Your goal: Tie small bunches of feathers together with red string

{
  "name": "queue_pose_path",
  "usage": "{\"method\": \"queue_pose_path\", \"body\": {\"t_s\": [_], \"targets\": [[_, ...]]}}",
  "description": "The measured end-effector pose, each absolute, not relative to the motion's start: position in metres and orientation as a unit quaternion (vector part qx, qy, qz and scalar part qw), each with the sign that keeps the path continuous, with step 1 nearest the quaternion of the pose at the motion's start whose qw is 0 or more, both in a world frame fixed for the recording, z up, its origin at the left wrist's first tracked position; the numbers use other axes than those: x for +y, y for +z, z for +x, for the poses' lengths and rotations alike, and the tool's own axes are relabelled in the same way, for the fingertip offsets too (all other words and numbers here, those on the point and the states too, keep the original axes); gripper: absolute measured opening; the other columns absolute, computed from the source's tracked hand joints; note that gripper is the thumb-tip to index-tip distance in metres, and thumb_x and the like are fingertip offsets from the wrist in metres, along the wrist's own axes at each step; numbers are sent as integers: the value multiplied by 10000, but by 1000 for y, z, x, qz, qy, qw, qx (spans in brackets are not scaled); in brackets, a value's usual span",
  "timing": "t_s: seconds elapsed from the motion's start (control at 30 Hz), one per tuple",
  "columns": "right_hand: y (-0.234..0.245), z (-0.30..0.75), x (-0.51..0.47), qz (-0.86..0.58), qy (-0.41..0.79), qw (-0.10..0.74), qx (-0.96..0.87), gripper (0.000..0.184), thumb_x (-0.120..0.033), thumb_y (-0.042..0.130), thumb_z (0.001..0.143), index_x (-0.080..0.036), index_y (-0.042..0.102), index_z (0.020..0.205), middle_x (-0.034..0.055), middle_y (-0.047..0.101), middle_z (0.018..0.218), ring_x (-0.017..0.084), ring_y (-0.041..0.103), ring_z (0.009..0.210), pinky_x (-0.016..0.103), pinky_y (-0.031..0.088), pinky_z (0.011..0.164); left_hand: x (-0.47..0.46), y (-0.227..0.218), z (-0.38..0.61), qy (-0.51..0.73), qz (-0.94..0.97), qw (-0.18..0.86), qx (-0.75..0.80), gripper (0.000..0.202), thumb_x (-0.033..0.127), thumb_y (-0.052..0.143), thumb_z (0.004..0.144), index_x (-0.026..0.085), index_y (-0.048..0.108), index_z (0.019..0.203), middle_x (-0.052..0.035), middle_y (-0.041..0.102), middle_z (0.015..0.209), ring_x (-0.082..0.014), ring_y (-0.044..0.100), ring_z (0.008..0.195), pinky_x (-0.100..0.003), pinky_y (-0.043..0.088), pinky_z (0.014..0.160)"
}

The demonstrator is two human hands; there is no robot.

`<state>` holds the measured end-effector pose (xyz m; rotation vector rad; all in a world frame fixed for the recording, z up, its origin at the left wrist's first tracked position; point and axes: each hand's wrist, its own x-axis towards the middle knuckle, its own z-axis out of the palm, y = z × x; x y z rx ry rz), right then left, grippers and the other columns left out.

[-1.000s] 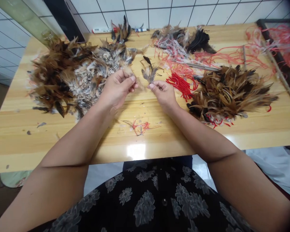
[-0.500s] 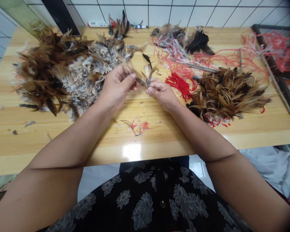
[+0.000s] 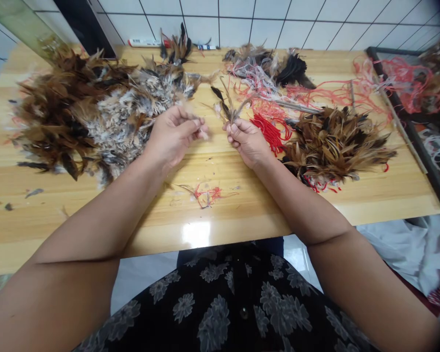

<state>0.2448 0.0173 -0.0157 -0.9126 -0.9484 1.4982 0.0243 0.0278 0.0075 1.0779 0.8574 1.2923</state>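
A small bunch of brown and dark feathers (image 3: 231, 108) stands up from the pinched fingers of my right hand (image 3: 248, 139). To its left, my left hand (image 3: 176, 133) is closed, thumb against the fingers. Motion smears those fingertips, and I cannot make out what, if anything, is between them. The two hands are apart over the wooden table. A large heap of brown and grey-white feathers (image 3: 121, 122) lies beside my left hand. Close to my right hand are a bundle of red strings (image 3: 267, 129) and a pile of brown feathers (image 3: 337, 142).
Red and white string scraps (image 3: 209, 194) lie near the table's (image 3: 146, 230) front edge. At the back are markers (image 3: 146, 43), more feathers and a tangle of pink strings (image 3: 319, 93). A dark-framed tray (image 3: 407, 117) stands at the right, with thin sticks nearby.
My hands have drawn apart, the left one off the feathers. The bunch now stands more upright in my right hand. The whole view has shifted slightly.
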Motion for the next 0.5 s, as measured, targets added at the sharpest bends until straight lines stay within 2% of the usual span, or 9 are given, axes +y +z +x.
{"method": "queue_pose_path", "body": {"t_s": [0.13,0.3,0.4,0.5], "targets": [[-13,240,16,-392,613,534,-431,654,-555,1278,768,-236,709,809,-46,719,825,104,522,744,254,473,727,22,11,34,499,445,636,385,309,75,1069,953,256,820,932,-12,812,862,-199,819,808,-295,644,725],[-8,235,11,-407,579,500,-500,605,-533,1201,910,-237,687,794,-13,733,869,175,700,931,318,620,954,22,9,43,478,427,656,398,450,45,1137,991,211,740,858,-10,782,808,-185,820,750,-257,669,718],[-11,234,9,-407,565,500,-515,559,-539,1191,922,-240,733,804,5,758,899,207,757,1023,356,651,1065,22,5,47,479,422,657,400,450,-7,1084,1032,199,734,839,-8,767,772,-162,788,697,-228,635,672],[-18,236,12,-411,552,515,-510,573,-597,1192,910,-244,751,820,2,756,920,199,721,1007,354,640,1050,23,6,45,489,422,649,402,437,-51,1020,1065,197,743,833,5,751,763,-137,762,686,-198,595,645]]}}
